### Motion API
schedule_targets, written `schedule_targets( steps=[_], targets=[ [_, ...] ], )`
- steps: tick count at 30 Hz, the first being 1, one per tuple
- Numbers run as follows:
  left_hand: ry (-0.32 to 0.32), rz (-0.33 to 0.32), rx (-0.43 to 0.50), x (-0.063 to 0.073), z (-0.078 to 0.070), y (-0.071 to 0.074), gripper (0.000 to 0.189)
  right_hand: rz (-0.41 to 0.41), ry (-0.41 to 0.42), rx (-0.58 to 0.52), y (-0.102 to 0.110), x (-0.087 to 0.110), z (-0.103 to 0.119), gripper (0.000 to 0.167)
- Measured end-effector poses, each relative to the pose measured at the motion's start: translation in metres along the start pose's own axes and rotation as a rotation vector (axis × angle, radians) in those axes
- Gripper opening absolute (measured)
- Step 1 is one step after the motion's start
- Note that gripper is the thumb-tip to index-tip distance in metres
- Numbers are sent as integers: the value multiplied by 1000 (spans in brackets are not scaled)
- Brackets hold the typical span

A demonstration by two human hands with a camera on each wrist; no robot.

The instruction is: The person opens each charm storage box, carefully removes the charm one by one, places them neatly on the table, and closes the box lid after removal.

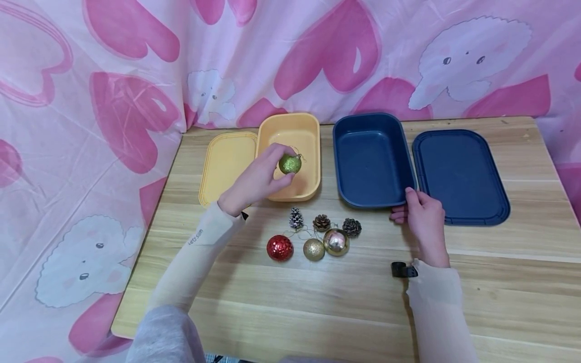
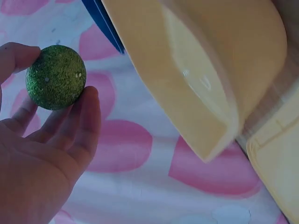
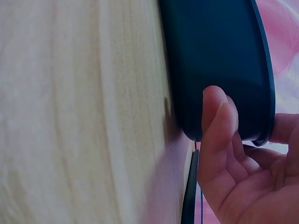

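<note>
Hands (2): the left hand (image 1: 258,176) pinches a bauble between thumb and fingertips; the right hand (image 1: 426,219) grips a container corner, thumb at the rim and fingers against the outer wall.
Baubles (4): one round, glittery green bauble (image 1: 290,164), in the left hand, raised over the yellow container and apart from its walls; one shiny red bauble (image 1: 280,248), one small glittery gold bauble (image 1: 313,249) and one smooth, mirror-like gold bauble (image 1: 336,242), in a row on the table (image 1: 317,312), the two gold ones side by side.
Pine cones (3): one upright, white-tipped pine cone (image 1: 296,219) and two rounder brown pine cones (image 1: 322,223) (image 1: 352,227), just behind the three resting baubles.
Containers (2): one yellow rectangular plastic container (image 1: 290,132) at left; one dark blue rectangular plastic container (image 1: 374,161) at right, its near right corner in the right hand; a gap lies between them.
Lids (2): one flat yellow lid (image 1: 229,164), left of the yellow container; one flat dark blue lid (image 1: 463,176), right of the blue container.
Backdrop (1): pink cloth (image 1: 327,50) printed with hearts and white fluffy figures.
</note>
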State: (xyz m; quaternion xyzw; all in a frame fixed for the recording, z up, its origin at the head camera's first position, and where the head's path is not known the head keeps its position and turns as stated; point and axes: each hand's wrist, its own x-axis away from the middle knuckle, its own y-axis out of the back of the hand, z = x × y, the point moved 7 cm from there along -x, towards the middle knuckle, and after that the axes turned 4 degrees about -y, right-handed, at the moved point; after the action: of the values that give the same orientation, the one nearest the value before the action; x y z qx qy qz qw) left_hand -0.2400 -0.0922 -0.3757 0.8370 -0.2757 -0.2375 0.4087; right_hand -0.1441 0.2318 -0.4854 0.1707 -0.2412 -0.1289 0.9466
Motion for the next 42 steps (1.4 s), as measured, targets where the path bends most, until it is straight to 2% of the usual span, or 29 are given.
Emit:
schedule_targets(
  steps=[6,12,18,21,26,33,42],
  targets=[
    [-82,-4,11,2,-17,-9,27,1,6,-6,0,0,1,56],
    [-101,-15,-22,4,-28,-11,18,0,9,-6,0,0,1,54],
    [-106,-13,-1,5,-33,-14,15,0,9,-4,0,0,1,55],
    [-107,-18,30,6,-34,-17,16,2,13,3,0,-1,1,55],
    [-142,-28,68,6,-38,-23,23,4,14,9,0,-1,0,56],
    [-140,-6,75,9,-44,-29,36,2,16,17,0,-1,1,57],
    [-147,13,58,12,-54,-34,37,11,6,2,0,-1,0,56]
  ],
)
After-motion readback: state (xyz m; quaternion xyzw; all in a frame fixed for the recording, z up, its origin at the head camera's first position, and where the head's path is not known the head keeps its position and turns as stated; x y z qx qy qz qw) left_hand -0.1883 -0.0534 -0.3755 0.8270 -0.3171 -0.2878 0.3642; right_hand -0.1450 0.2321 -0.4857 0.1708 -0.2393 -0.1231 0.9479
